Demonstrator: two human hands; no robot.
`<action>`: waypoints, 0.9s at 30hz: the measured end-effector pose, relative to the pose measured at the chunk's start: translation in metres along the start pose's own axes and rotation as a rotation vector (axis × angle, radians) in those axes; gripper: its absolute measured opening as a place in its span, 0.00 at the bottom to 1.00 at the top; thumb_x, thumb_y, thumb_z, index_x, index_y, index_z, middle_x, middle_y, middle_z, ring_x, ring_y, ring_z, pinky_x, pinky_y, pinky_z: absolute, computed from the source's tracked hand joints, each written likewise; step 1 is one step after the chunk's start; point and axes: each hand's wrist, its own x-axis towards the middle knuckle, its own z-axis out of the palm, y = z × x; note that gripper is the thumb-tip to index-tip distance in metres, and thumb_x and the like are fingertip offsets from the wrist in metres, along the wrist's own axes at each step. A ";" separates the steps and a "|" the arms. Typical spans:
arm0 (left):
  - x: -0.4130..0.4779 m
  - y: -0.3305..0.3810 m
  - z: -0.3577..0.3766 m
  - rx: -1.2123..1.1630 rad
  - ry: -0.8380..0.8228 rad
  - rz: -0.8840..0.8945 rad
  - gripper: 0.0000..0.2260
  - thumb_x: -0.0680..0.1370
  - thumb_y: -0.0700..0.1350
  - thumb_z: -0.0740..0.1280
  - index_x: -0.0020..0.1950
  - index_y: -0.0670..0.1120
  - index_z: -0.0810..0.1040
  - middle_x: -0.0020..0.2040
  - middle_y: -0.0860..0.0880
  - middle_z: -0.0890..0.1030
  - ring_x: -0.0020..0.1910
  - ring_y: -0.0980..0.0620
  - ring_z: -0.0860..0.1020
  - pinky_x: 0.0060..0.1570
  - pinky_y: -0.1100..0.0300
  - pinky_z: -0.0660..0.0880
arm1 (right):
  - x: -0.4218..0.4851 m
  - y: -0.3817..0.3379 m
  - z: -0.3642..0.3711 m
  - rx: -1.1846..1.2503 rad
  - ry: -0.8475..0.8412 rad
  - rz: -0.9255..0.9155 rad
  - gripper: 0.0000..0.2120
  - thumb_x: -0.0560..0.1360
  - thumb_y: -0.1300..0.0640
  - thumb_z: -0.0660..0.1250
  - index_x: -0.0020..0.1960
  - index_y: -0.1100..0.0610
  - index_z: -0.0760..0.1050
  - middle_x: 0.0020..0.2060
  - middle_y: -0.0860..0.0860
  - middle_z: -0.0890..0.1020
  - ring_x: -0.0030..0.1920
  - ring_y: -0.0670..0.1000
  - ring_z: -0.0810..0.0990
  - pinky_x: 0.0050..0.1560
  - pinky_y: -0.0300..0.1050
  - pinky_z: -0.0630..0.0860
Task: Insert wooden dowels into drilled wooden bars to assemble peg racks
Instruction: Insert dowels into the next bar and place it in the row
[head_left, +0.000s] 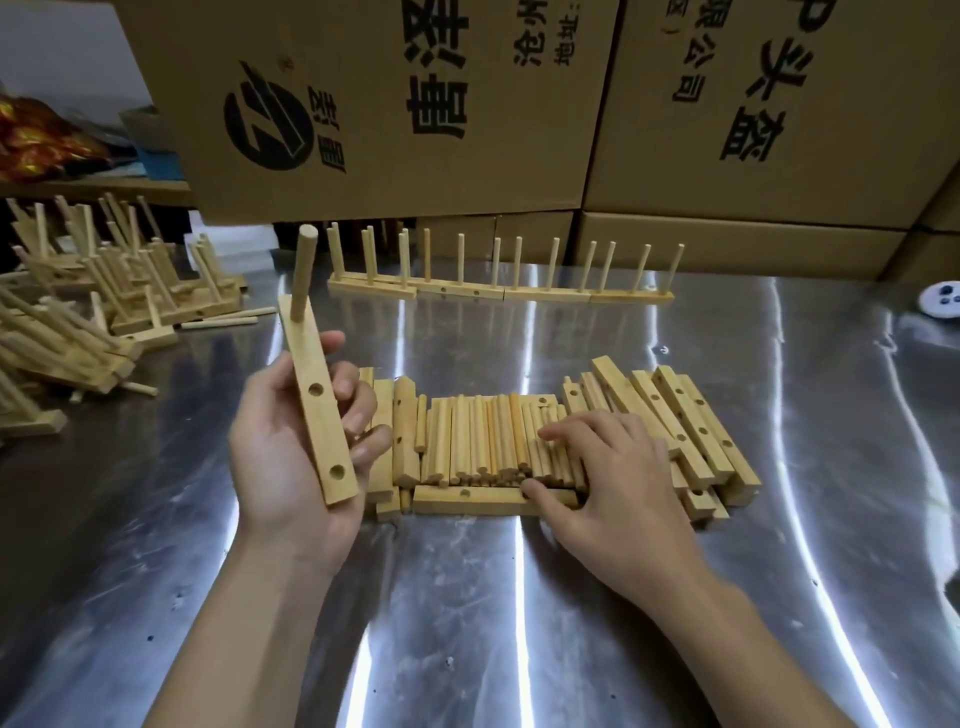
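Note:
My left hand (291, 457) grips a drilled wooden bar (317, 405) held nearly lengthwise away from me. One dowel (303, 273) stands in the bar's far hole; two nearer holes are open. My right hand (608, 467) lies on a pile of loose dowels (478, 436) at the table's middle, fingers spread over the dowels and thumb at the pile's near edge. Whether it pinches a dowel is hidden by the fingers. Loose drilled bars (691, 421) lie heaped right of the dowels, and one bar (467, 499) lies along the front of the pile.
A row of finished peg racks (498, 291) stands upright at the back of the shiny metal table (467, 623). A heap of finished racks (104, 301) fills the left side. Large cardboard boxes (395, 104) wall off the back. A small white object (943, 301) sits at the far right.

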 end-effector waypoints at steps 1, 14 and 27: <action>-0.001 -0.001 0.001 0.004 0.002 0.000 0.13 0.85 0.50 0.57 0.53 0.47 0.80 0.38 0.51 0.69 0.31 0.55 0.65 0.25 0.63 0.63 | 0.000 0.000 0.000 0.007 0.012 0.003 0.20 0.76 0.37 0.71 0.64 0.44 0.78 0.59 0.38 0.75 0.65 0.44 0.69 0.62 0.44 0.62; -0.003 -0.014 0.010 0.003 0.031 -0.083 0.13 0.86 0.49 0.56 0.55 0.45 0.78 0.37 0.50 0.69 0.31 0.55 0.65 0.24 0.63 0.63 | 0.002 -0.010 -0.009 0.096 0.376 0.131 0.05 0.76 0.54 0.76 0.45 0.49 0.80 0.44 0.40 0.81 0.52 0.47 0.76 0.54 0.46 0.66; -0.005 -0.036 0.021 -0.040 -0.012 -0.126 0.14 0.70 0.38 0.67 0.53 0.47 0.71 0.41 0.48 0.76 0.30 0.55 0.67 0.24 0.64 0.64 | 0.005 -0.016 -0.025 1.117 0.294 0.364 0.08 0.73 0.46 0.73 0.47 0.47 0.88 0.43 0.44 0.87 0.45 0.40 0.82 0.50 0.43 0.71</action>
